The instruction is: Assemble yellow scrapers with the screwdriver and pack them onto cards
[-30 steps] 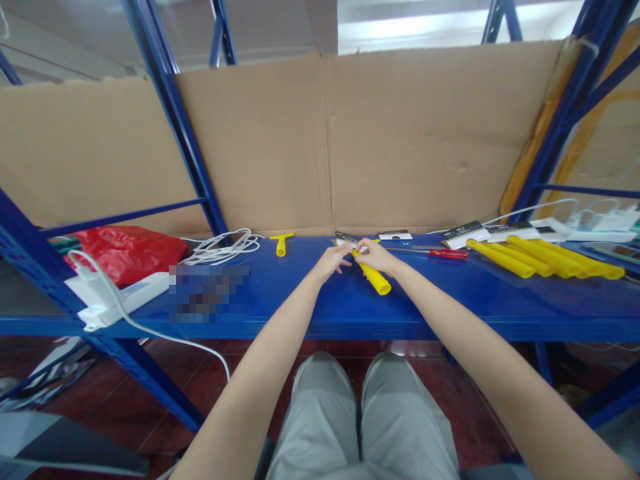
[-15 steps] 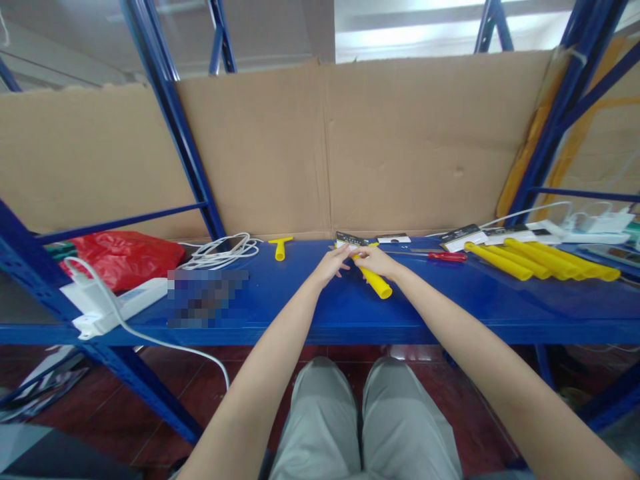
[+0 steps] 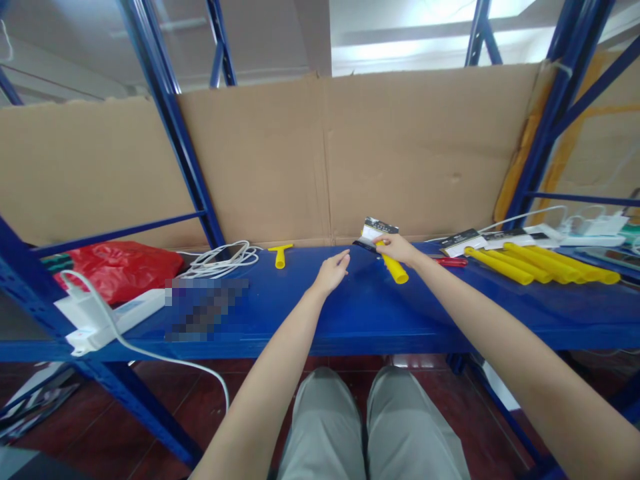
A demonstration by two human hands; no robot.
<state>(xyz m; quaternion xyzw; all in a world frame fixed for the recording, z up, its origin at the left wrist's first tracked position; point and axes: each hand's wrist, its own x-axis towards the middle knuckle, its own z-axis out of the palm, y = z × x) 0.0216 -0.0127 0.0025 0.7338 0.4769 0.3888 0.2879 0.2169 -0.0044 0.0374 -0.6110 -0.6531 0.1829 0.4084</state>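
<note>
My right hand (image 3: 400,249) is closed around a yellow tubular handle (image 3: 395,270) above the blue shelf, its wide open end pointing toward me. A black-and-white printed card (image 3: 374,230) sticks out at the far end of the handle, just past my fingers; how it joins the handle is hidden. My left hand (image 3: 331,273) is over the shelf to the left, fingers stretched out and nothing in them. Farther left lies a small yellow T-shaped piece (image 3: 281,257). A red screwdriver handle (image 3: 453,262) shows just behind my right wrist.
Several yellow handles (image 3: 545,263) lie side by side at the right, with printed cards (image 3: 461,243) behind them. At the left are a coiled white cable (image 3: 225,260), a red plastic bag (image 3: 130,267) and a white power strip (image 3: 140,310). A cardboard wall (image 3: 260,160) closes the back.
My left hand has come off the handle and card and moved slightly away. My right hand has carried them a little to the right, and the card now shows more fully.
</note>
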